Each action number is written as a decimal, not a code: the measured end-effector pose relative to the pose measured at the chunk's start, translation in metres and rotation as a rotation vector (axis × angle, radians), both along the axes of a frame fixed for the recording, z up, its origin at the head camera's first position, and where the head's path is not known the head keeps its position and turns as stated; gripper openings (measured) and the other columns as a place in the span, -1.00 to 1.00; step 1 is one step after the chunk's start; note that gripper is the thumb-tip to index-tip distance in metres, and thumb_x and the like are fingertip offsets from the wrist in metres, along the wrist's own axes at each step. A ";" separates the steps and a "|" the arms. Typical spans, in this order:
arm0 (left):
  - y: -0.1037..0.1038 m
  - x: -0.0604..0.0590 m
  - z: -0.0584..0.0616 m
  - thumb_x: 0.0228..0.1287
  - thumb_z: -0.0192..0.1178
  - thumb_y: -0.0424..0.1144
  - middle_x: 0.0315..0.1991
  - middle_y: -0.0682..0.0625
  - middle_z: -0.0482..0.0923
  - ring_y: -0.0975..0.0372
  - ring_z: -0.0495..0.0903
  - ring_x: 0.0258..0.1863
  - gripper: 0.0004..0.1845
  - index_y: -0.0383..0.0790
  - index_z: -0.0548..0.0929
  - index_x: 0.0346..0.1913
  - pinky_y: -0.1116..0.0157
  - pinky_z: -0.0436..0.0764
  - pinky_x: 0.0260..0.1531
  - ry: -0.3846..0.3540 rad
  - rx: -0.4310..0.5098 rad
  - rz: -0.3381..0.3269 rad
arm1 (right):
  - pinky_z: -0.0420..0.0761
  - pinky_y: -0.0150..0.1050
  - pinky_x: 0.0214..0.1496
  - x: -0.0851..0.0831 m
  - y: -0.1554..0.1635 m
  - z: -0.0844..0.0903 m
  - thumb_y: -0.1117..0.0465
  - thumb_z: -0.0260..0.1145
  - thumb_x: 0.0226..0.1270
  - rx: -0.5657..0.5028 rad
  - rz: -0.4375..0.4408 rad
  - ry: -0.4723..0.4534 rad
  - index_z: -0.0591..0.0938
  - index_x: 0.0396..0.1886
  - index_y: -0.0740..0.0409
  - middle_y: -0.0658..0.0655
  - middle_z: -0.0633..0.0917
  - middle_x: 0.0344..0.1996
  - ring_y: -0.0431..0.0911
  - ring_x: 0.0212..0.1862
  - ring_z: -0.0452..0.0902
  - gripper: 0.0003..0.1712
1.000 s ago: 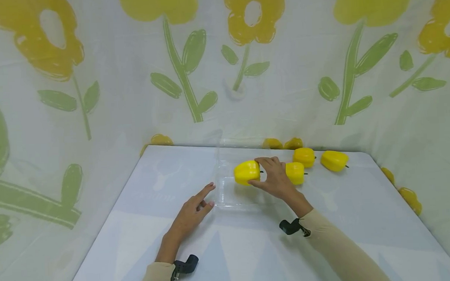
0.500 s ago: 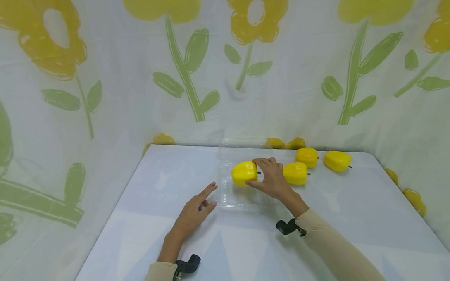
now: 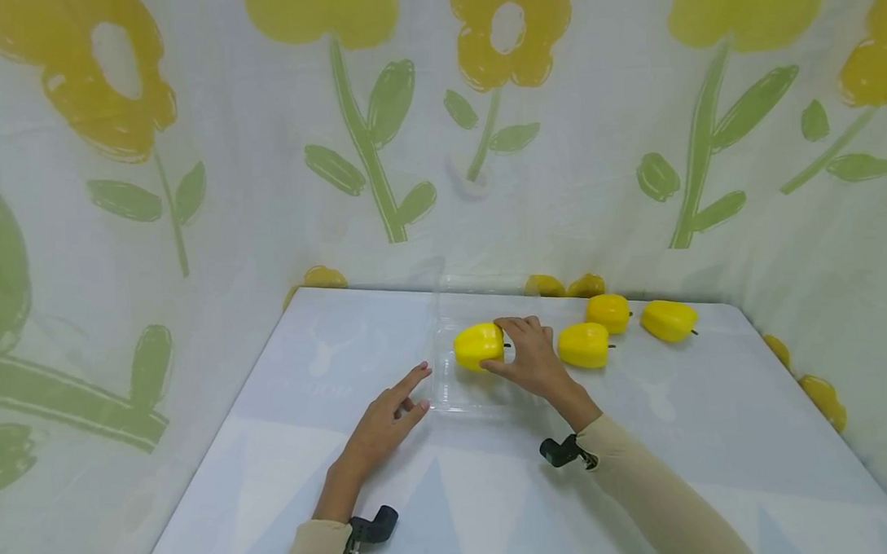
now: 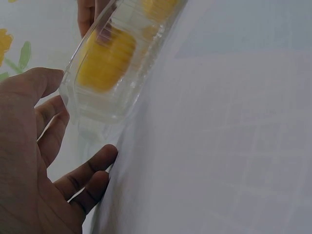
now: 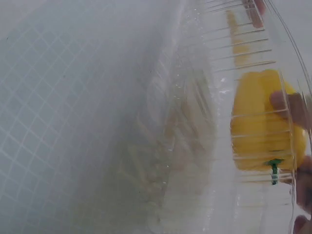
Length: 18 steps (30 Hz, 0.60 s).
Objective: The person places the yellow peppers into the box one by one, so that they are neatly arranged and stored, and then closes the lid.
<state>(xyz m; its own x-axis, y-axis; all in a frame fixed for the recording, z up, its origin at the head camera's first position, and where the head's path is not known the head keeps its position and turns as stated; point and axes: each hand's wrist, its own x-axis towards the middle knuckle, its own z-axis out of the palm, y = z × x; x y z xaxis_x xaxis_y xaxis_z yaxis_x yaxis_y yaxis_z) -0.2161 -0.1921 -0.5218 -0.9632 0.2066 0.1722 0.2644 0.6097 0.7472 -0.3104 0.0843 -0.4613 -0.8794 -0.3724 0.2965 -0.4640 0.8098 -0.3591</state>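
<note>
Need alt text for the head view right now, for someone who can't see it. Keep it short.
The right hand grips a yellow bell pepper inside a clear plastic container on a pale table. The left hand rests flat on the table at the container's near left corner. Three more yellow peppers lie to the right.

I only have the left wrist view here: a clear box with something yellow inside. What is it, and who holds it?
Observer: A yellow pepper; the right hand grips it from its stem side, inside the clear tray.
Operator: How many more peppers outside?
Observer: Three on the table, right of the tray: near one, two farther back.
Operator: Is the left hand on the tray?
Observer: The head view shows the left hand flat on the table, its fingers at the tray's near left corner.
</note>
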 end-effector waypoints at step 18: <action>0.001 0.000 0.002 0.46 0.10 0.17 0.44 0.38 0.25 0.31 0.45 -0.19 -0.37 0.28 0.27 0.53 0.16 0.50 -0.13 0.010 -0.009 -0.006 | 0.22 0.01 0.09 -0.003 -0.017 -0.007 -0.21 0.56 0.06 0.002 -0.015 -0.013 0.51 0.31 0.13 0.15 0.55 0.26 0.05 0.16 0.32 -0.11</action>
